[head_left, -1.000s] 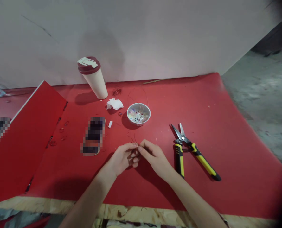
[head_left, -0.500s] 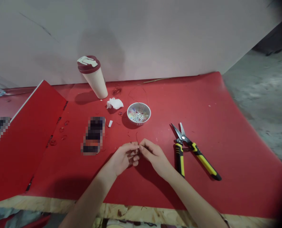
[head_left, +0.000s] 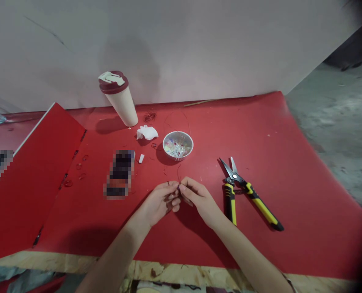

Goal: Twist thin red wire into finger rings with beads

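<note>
My left hand and my right hand meet fingertip to fingertip above the red tabletop. Between them they pinch a thin dark wire, whose loose end sticks up past the fingertips. A small dark bit shows where the fingers meet, too small to make out. Just beyond the hands stands a white perforated bowl holding several pale and coloured beads. To the right of my right hand lie yellow-and-black shears with blades spread.
Left of the hands lies a blurred-out phone-like object, beside a small white piece. Further back are crumpled tissue, a wire tangle and a lidded cup. Small wire rings lie near a raised red panel.
The wire's loose end has shifted slightly right and stands more upright. My right fingertips have turned a little, and a dark bit now shows between them. The hands stay in place.
</note>
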Demonstrator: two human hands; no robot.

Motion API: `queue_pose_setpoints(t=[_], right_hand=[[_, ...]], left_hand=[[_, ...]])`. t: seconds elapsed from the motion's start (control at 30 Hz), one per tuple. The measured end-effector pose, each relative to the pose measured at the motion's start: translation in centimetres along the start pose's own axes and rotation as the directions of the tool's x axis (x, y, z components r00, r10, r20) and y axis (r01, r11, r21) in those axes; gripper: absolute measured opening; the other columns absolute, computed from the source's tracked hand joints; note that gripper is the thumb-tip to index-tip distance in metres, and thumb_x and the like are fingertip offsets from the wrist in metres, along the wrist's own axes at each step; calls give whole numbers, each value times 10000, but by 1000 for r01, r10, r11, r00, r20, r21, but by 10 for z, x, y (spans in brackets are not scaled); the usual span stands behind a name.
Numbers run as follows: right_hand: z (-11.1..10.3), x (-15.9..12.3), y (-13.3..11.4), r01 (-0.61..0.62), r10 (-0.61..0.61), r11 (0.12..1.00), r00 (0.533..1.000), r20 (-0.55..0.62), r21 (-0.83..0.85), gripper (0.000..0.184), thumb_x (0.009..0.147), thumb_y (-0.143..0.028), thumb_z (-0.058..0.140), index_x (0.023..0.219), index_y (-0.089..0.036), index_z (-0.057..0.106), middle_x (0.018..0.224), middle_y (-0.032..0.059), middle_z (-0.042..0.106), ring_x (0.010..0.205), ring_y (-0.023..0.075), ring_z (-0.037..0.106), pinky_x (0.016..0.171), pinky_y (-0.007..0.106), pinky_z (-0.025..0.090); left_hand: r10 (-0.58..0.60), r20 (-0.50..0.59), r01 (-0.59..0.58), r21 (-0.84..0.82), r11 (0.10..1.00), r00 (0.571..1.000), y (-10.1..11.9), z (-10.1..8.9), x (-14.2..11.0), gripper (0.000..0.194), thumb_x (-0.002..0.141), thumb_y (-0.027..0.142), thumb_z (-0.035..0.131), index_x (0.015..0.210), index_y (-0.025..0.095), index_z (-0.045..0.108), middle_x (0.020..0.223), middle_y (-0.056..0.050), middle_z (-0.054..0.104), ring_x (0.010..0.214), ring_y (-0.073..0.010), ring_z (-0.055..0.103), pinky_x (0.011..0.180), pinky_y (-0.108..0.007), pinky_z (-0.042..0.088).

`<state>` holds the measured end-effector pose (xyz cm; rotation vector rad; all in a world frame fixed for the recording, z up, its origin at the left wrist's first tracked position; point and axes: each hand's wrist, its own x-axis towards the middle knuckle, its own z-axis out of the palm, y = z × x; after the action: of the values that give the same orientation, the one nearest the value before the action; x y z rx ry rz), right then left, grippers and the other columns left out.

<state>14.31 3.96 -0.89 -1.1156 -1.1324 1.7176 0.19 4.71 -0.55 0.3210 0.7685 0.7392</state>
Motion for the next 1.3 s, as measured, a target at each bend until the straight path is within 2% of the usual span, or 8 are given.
queue_pose_setpoints(t=[0.33, 0.53, 0.67, 0.87, 1.0, 1.1, 1.23, 1.3], right_hand=[[0, 2, -1, -17, 18, 1000, 999, -37, 23, 367, 784, -509, 563, 638, -193, 449, 527, -73, 347, 495, 85, 290, 494, 241, 243], [0, 1, 1, -26, 30, 995, 999, -41, 92, 315, 796, -450, 573, 649, -194, 464, 511, -72, 370, 473, 83, 292, 483, 243, 220], [-1, 0, 3, -46, 47, 989, 999, -9, 139, 274, 813, -401, 570, 657, -197, 474, 511, -61, 410, 463, 91, 356, 480, 248, 227], [-3, 0, 3, -54, 50, 967, 998, 24, 249, 240, 806, -379, 591, 680, -203, 488, 509, -78, 365, 446, 101, 431, 484, 253, 257], [-3, 0, 0, -31, 17, 956, 999, 50, 291, 247, 827, -345, 575, 658, -195, 476, 504, -78, 359, 480, 109, 491, 505, 251, 245], [-3, -1, -1, -2, -7, 961, 1000, 29, 277, 254, 830, -347, 578, 657, -196, 470, 506, -74, 359, 488, 99, 397, 508, 250, 240], [-4, -3, 1, 46, -49, 974, 999, 5, 223, 259, 831, -366, 584, 671, -198, 470, 535, -66, 363, 495, 95, 304, 491, 252, 216], [-4, -3, 2, 62, -62, 978, 998, -6, 197, 260, 835, -378, 581, 679, -198, 476, 556, -61, 364, 500, 94, 285, 489, 252, 213]], left_hand=[[91, -6, -90, 62, 994, 996, -4, 2, 1, 258, 755, 302, 675, 656, 128, 512, 570, 51, 389, 472, -47, 376, 439, -177, 366], [137, 18, -139, 119, 983, 990, -4, 5, 0, 274, 747, 326, 682, 654, 139, 506, 550, 56, 392, 466, -54, 371, 449, -192, 379], [131, 23, -133, 173, 976, 991, -2, 8, -2, 286, 748, 339, 678, 648, 149, 488, 520, 63, 382, 454, -60, 384, 455, -200, 379], [177, 31, -179, 224, 958, 984, -2, 10, -6, 318, 749, 387, 647, 635, 169, 446, 574, 62, 383, 476, -82, 448, 515, -238, 402], [273, 83, -279, 482, 830, 958, 0, 10, -10, 243, 848, 377, 530, 717, 175, 492, 582, 40, 450, 550, -102, 468, 576, -230, 354], [364, 111, -344, 651, 677, 925, 1, 12, -14, 220, 889, 326, 461, 738, 180, 526, 634, 11, 511, 636, -127, 478, 684, -249, 359], [490, 97, -368, 786, 497, 867, 2, 15, -18, 170, 862, 232, 496, 710, 200, 566, 654, 7, 513, 652, -147, 469, 715, -257, 329], [541, 99, -381, 813, 440, 835, 1, 15, -19, 131, 825, 179, 536, 711, 210, 595, 671, 3, 507, 661, -156, 460, 726, -258, 321]])
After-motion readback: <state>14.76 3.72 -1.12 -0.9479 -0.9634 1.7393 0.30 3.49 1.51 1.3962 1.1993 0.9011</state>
